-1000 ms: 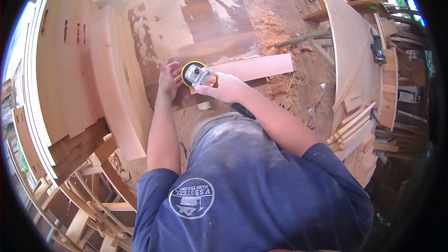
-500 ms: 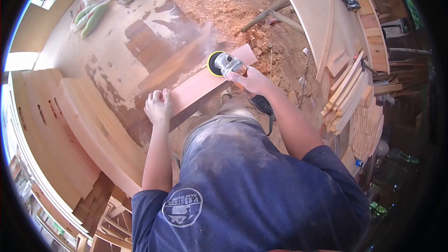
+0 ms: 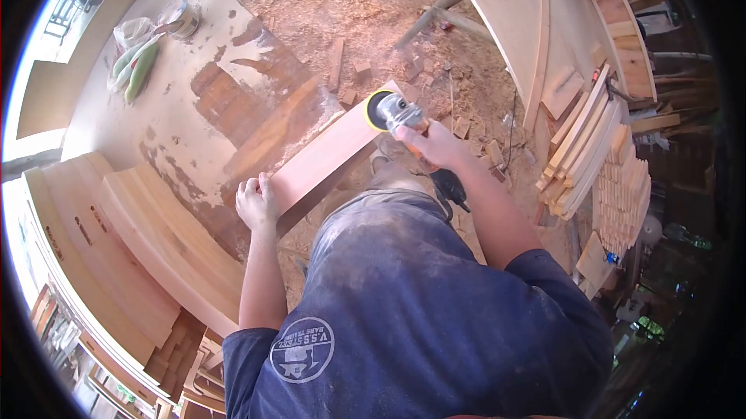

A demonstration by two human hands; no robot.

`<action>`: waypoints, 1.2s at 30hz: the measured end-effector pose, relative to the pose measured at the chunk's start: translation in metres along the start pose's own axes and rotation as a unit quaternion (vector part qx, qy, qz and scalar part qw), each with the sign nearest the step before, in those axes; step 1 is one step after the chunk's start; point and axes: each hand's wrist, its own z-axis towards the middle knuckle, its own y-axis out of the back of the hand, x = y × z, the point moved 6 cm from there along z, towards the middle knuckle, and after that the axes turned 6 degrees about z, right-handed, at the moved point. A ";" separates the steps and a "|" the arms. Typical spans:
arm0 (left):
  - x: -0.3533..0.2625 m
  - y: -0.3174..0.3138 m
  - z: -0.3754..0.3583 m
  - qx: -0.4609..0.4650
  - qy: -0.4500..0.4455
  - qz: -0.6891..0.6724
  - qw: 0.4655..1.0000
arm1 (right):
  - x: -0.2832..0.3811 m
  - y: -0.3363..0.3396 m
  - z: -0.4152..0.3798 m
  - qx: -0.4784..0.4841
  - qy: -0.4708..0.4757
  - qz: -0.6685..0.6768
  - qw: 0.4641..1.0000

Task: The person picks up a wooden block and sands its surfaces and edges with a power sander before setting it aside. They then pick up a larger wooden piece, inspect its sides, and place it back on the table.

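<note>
A reddish wooden board lies at a slant across the corner of the work table. My right hand is closed around an angle grinder with a yellow-rimmed sanding disc. The disc rests on the board near its far right end. At the other end, my left hand grips the board with its fingers bent over the edge. Part of the grinder's body is hidden under my right hand.
On the pale, stained table are a tub and a plastic bag with long green vegetables. Curved planks stand at left. Wood strips are piled at right. Shavings and offcuts cover the floor.
The grinder has slid along the board toward its far right end. My left hand still holds the near end. The dust cloud beside the disc has thinned, and the view has shifted slightly.
</note>
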 end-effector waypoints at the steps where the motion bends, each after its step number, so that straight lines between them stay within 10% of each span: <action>1: 0.001 0.000 0.000 0.002 0.005 -0.003 1.000 | 0.005 -0.017 -0.008 0.033 -0.036 -0.011 0.999; 9: 0.005 -0.005 0.002 0.015 0.007 0.001 1.000 | 0.006 0.003 -0.017 -0.036 0.054 -0.040 0.997; 11: 0.004 -0.003 0.000 0.009 0.007 -0.005 1.000 | -0.005 0.032 -0.014 -0.004 -0.049 0.018 0.999; 14: 0.004 -0.005 0.002 0.006 0.004 -0.008 1.000 | -0.023 0.044 0.011 -0.066 0.118 0.012 0.991; 21: 0.011 0.008 0.001 0.025 0.074 -0.066 0.995 | 0.006 -0.046 -0.005 0.063 0.031 -0.056 0.996; 26: 0.069 -0.013 0.021 0.109 0.140 -0.400 0.899 | 0.026 -0.117 -0.018 0.116 0.091 -0.130 0.981; 36: 0.094 -0.017 0.014 0.253 0.181 -0.542 0.781 | 0.073 -0.248 -0.050 0.199 0.122 -0.296 0.926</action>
